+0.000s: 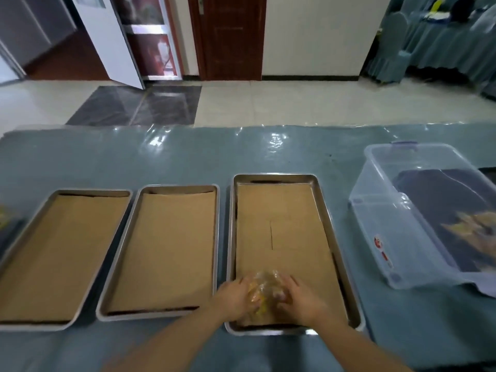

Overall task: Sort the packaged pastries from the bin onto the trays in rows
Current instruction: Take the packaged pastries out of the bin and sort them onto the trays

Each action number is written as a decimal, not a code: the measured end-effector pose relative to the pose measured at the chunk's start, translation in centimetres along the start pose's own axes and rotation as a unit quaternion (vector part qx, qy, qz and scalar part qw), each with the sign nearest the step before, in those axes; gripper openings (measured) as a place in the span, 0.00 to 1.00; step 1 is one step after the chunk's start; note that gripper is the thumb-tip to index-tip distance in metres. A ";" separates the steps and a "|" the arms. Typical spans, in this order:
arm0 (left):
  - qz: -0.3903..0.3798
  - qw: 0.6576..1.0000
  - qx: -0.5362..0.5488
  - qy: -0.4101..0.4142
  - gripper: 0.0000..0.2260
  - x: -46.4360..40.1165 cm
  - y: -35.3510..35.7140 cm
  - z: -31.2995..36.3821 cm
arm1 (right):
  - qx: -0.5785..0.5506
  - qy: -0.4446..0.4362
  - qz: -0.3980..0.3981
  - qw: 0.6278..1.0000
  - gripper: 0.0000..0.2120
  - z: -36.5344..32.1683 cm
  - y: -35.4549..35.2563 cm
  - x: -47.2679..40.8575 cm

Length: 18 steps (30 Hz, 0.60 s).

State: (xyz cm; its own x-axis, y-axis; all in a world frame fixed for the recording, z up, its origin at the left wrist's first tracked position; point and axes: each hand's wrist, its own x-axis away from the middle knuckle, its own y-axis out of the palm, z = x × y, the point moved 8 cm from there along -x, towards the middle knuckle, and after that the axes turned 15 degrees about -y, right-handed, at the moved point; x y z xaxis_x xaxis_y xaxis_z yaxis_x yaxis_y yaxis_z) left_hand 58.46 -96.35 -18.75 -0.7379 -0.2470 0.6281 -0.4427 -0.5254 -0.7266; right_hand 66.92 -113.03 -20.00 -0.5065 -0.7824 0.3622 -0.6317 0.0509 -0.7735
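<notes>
Holding blurred packaged pastries (pixel 264 289), apparently both hands, right tray (pixel 326 210)

head view | from above the table (pixel 188 157) | faces forward-down | near

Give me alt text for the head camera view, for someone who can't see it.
Both hands, left hand and right hand, hold packaged pastries at the near end of the right tray. Two paper-lined trays lie left; a clear bin sits right.
</notes>
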 end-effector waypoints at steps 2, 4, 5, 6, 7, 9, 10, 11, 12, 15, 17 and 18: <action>-0.030 0.999 -0.025 0.000 0.43 0.5 2.3 0.3 | 0.023 -0.045 -0.066 0.997 0.42 -0.3 2.0 0.7; -0.017 0.998 -0.059 -0.003 0.46 0.9 3.4 0.3 | 0.041 -0.080 -0.088 0.992 0.43 -0.4 2.7 1.2; -0.008 0.998 -0.059 -0.009 0.47 1.0 3.5 0.0 | 0.044 -0.087 -0.079 0.992 0.42 -0.4 2.5 1.3; 0.003 0.998 -0.052 -0.016 0.47 1.2 3.3 -0.3 | 0.047 -0.090 -0.060 0.993 0.40 -0.3 2.1 1.3; 0.014 0.999 -0.044 -0.025 0.47 1.4 3.0 -0.7 | 0.052 -0.090 -0.041 0.994 0.38 -0.3 1.5 1.2; 0.030 0.998 -0.029 -0.047 0.46 1.8 1.9 -1.7 | 0.060 -0.083 -0.017 0.995 0.35 -0.4 0.2 0.6; 0.034 0.997 -0.025 -0.058 0.45 2.0 1.2 -2.3 | 0.062 -0.079 -0.009 0.995 0.33 -0.6 -0.4 0.2; 0.038 0.997 -0.023 -0.068 0.44 2.2 0.5 -2.9 | 0.064 -0.079 -0.003 0.995 0.30 -0.9 -1.0 -0.4; 0.043 0.996 -0.020 -0.079 0.43 2.5 -0.3 -3.7 | 0.064 -0.081 0.001 0.995 0.28 -1.4 -1.6 -1.0; 0.062 0.993 -0.016 -0.104 0.37 3.6 -3.0 -6.3 | 0.050 -0.098 0.017 0.994 0.21 -4.1 -2.9 -3.1; 0.074 0.991 -0.026 -0.107 0.32 4.2 -4.8 -8.2 | 0.030 -0.105 0.015 0.994 0.17 -6.5 -3.4 -4.3; 0.078 0.991 -0.031 -0.107 0.31 4.5 -5.7 -9.3 | 0.026 -0.111 0.017 0.993 0.16 -7.9 -3.5 -5.0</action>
State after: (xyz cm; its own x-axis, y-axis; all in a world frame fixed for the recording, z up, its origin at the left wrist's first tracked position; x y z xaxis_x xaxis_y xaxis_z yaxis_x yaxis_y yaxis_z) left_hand 52.93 -86.92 -14.34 -0.6772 -0.4925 0.5467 -0.3669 -0.4180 -0.8310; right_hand 67.04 -104.38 -15.05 -0.3814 -0.8986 0.2169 -0.5823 0.0513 -0.8114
